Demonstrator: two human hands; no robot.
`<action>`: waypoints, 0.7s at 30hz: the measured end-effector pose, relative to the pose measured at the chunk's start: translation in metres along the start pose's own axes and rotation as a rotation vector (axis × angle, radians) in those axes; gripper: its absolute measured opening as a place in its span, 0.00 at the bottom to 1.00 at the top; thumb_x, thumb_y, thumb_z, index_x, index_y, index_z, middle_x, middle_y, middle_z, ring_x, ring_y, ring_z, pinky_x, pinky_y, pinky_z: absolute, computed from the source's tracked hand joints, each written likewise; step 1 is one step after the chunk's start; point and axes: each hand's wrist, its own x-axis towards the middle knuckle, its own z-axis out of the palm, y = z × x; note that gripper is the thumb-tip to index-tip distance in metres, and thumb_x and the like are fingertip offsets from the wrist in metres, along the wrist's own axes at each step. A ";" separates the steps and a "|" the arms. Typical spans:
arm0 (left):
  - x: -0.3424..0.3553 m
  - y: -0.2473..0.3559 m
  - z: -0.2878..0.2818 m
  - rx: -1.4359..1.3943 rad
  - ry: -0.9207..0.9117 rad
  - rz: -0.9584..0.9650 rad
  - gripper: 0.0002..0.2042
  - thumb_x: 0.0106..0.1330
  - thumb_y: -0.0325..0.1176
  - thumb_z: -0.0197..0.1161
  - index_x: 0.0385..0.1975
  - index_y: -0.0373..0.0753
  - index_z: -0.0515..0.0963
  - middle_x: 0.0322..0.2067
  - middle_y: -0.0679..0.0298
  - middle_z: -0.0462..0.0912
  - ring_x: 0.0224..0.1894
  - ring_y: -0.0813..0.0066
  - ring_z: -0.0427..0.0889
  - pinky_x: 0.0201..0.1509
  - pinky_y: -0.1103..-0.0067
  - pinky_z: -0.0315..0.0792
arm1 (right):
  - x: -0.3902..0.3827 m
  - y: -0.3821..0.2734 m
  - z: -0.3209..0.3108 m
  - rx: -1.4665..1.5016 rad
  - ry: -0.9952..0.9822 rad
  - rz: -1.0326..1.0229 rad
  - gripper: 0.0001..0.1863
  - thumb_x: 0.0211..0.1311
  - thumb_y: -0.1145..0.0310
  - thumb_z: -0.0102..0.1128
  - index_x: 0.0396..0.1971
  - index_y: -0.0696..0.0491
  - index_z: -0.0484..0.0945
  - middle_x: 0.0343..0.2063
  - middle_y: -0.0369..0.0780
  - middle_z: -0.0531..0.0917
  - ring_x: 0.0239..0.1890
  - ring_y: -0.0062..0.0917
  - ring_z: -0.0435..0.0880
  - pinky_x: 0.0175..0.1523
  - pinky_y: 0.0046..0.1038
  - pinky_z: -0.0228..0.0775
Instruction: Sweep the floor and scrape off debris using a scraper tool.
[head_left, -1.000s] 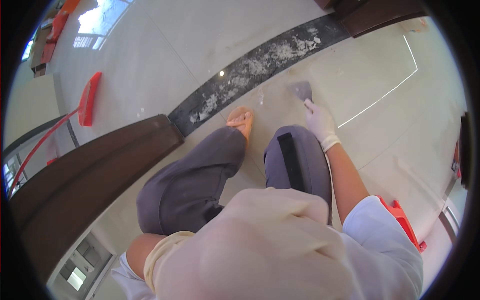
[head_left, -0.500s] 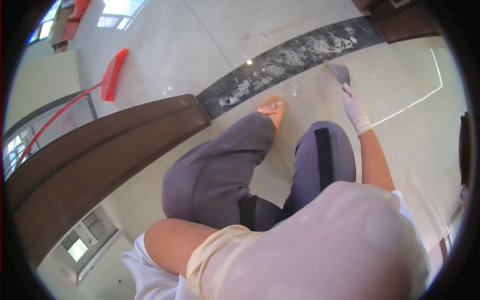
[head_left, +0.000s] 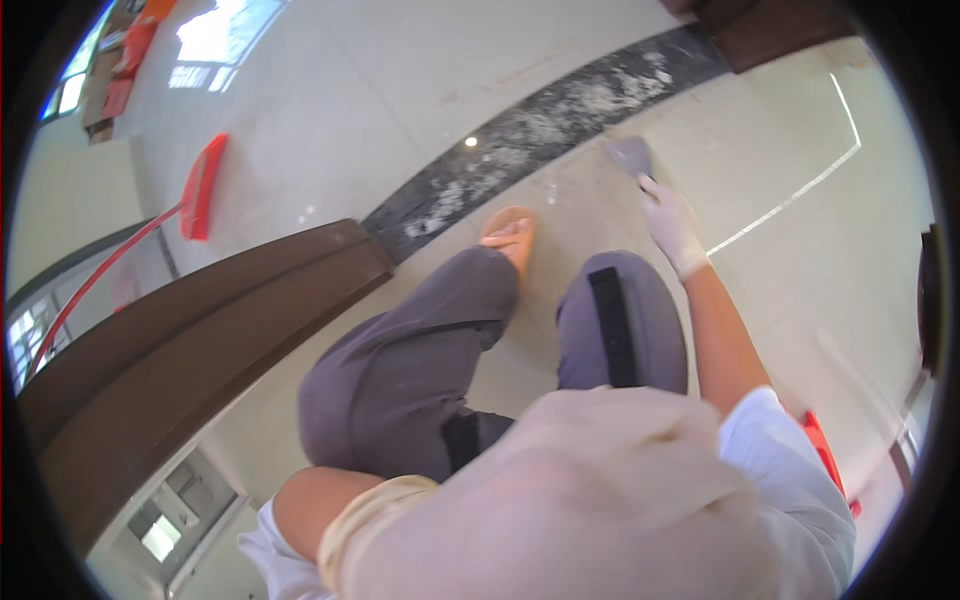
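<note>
Out on the light tiles, my right hand (head_left: pixel 673 225), in a pale glove, is closed around the handle of a scraper (head_left: pixel 630 156). Its wide grey blade lies at or just above the floor, beside a dark stone threshold strip (head_left: pixel 515 150) with whitish residue on it. My left hand (head_left: pixel 560 500), also in a pale glove, looms large and blurred close to the camera; I cannot make out its fingers. My bent knees, in grey trousers (head_left: pixel 400 370), and one orange sandal (head_left: pixel 508 215) are between the hands and the strip.
Brown door frame pieces (head_left: pixel 200 320) (head_left: pixel 770 30) stand at both ends of the strip. A red broom (head_left: pixel 205 190) is on the tiles beyond the left one. Another red object (head_left: pixel 822 445) shows behind my right sleeve. Boxes (head_left: pixel 115 75) are stacked at the far left.
The whole view has shifted, so the floor things sit further left and mostly lower. My left glove has turned and moved left near the camera. The right hand still grips the scraper.
</note>
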 end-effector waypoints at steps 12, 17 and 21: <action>0.035 0.012 0.026 -0.003 0.014 -0.047 0.16 0.53 0.27 0.53 0.03 0.44 0.66 0.07 0.69 0.72 0.11 0.80 0.63 0.17 0.81 0.54 | 0.007 0.007 -0.024 -0.002 0.073 -0.015 0.16 0.63 0.59 0.47 0.47 0.40 0.78 0.37 0.46 0.81 0.38 0.43 0.79 0.42 0.41 0.70; 0.036 -0.019 -0.005 -0.055 -0.019 0.008 0.17 0.54 0.26 0.51 0.03 0.44 0.66 0.07 0.69 0.73 0.10 0.81 0.62 0.17 0.81 0.54 | -0.140 0.084 -0.031 -0.198 -0.069 0.087 0.13 0.62 0.60 0.48 0.44 0.38 0.79 0.26 0.48 0.79 0.29 0.44 0.79 0.34 0.43 0.71; 0.052 -0.021 0.014 -0.092 -0.053 0.026 0.17 0.55 0.26 0.50 0.03 0.45 0.66 0.07 0.69 0.73 0.10 0.82 0.62 0.17 0.81 0.54 | -0.212 0.104 -0.047 -0.249 -0.079 0.192 0.13 0.60 0.63 0.51 0.43 0.35 0.79 0.21 0.46 0.76 0.24 0.41 0.79 0.30 0.41 0.71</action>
